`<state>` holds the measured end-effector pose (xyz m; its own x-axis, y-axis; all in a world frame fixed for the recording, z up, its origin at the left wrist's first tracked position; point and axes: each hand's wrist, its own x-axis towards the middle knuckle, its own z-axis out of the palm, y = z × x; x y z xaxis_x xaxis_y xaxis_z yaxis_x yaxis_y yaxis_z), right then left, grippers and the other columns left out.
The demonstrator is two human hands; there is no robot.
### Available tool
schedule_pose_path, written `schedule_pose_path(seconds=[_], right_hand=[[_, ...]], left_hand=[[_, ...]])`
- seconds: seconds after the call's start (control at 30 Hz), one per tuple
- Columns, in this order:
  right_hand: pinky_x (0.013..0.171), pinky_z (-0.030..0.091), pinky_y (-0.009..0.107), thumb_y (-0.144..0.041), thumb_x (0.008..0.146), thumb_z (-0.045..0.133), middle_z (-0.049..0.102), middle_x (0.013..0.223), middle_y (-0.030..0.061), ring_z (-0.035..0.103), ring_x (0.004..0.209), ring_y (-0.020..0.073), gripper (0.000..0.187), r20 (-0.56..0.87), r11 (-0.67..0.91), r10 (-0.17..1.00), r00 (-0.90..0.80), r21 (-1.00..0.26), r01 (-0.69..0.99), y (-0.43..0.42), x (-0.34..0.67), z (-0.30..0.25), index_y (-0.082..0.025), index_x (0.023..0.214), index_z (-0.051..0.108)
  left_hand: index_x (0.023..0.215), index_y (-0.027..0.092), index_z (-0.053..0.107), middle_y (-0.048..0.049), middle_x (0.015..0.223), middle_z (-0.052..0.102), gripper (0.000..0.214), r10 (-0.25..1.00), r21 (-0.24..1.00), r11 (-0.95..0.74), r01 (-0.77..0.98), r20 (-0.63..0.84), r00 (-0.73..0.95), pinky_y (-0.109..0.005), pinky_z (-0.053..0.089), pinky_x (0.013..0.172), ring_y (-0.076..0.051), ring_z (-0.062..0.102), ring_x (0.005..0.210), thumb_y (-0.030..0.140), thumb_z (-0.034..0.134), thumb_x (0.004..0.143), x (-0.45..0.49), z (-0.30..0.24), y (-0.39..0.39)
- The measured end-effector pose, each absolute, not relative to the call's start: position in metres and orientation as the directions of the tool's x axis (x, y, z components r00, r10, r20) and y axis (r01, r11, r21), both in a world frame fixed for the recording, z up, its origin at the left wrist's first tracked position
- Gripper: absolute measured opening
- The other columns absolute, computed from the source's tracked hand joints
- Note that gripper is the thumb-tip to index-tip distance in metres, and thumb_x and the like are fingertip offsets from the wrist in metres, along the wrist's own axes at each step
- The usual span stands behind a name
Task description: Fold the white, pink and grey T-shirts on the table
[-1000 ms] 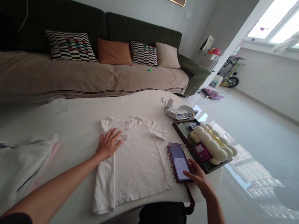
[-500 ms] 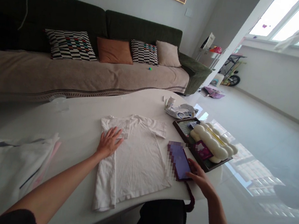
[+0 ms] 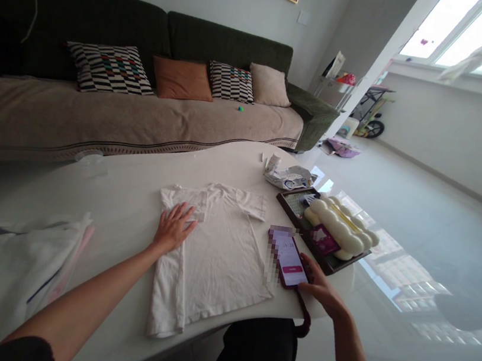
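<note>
A white short-sleeved T-shirt [image 3: 223,261] lies spread on the table, its left side folded inward. My left hand [image 3: 172,229] rests flat on that folded side, fingers spread. At the shirt's right, a smartphone [image 3: 290,256] in a dark red case lies with its screen lit, a pink button showing on it. My right hand [image 3: 320,284] grips the phone's lower right edge, thumb near the bottom corner. From the phone's lower end a dark red strap [image 3: 306,318] hangs over the table edge.
A dark tray [image 3: 288,208] holds a white puffy tissue cover [image 3: 340,224]. Behind it are a crumpled silver packet [image 3: 290,177] and a small white bottle [image 3: 274,161]. Folded clothes [image 3: 6,255] lie at the left. A sofa [image 3: 141,122] stands beyond the white table [image 3: 133,183].
The phone's screen has gone from a plain bluish display to a bright page with a pink button. Both hands stay in place; the view has shifted slightly.
</note>
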<state>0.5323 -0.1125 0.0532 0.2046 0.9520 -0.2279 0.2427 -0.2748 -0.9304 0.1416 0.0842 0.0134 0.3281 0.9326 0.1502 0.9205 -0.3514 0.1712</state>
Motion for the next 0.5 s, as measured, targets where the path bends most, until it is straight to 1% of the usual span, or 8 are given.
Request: schedule_pose_path(seconds=[0.27, 0.4, 0.5], right_hand=[[0.082, 0.045, 0.039, -0.026, 0.053, 0.065, 0.051, 0.115, 0.0097, 0.054, 0.097, 0.0263, 0.08, -0.251, -0.298, 0.941, 0.226, -0.933, 0.203, -0.113, 0.5317, 0.0511, -0.021, 0.128, 0.039], [0.083, 0.044, 0.039, -0.026, 0.052, 0.065, 0.051, 0.116, 0.0086, 0.053, 0.098, 0.026, 0.08, -0.233, -0.293, 0.941, 0.247, -0.924, 0.244, -0.1125, 0.5336, 0.0471, -0.022, 0.127, 0.04], [0.081, 0.045, 0.038, -0.025, 0.053, 0.065, 0.053, 0.111, 0.0092, 0.054, 0.098, 0.0263, 0.079, -0.241, -0.295, 0.942, 0.233, -0.927, 0.233, -0.1125, 0.5343, 0.0466, -0.021, 0.128, 0.04]], left_hand=[[0.135, 0.031, 0.03, -0.0016, 0.144, 0.025, 0.054, 0.932, 0.182, -0.356, 0.917, 0.142, 0.333, -0.049, 0.017, 0.103, -0.025, 0.017, 0.132, 0.053, 0.028, 0.086, 0.1416, 0.0148, 0.0836], [0.135, 0.031, 0.03, -0.0015, 0.144, 0.025, 0.054, 0.932, 0.19, -0.357, 0.914, 0.143, 0.334, -0.05, 0.017, 0.104, -0.025, 0.018, 0.132, 0.053, 0.029, 0.086, 0.1419, 0.0167, 0.0829], [0.135, 0.031, 0.031, -0.0019, 0.144, 0.026, 0.054, 0.93, 0.186, -0.36, 0.914, 0.15, 0.336, -0.05, 0.017, 0.104, -0.025, 0.018, 0.131, 0.053, 0.028, 0.086, 0.1418, 0.0164, 0.083]])
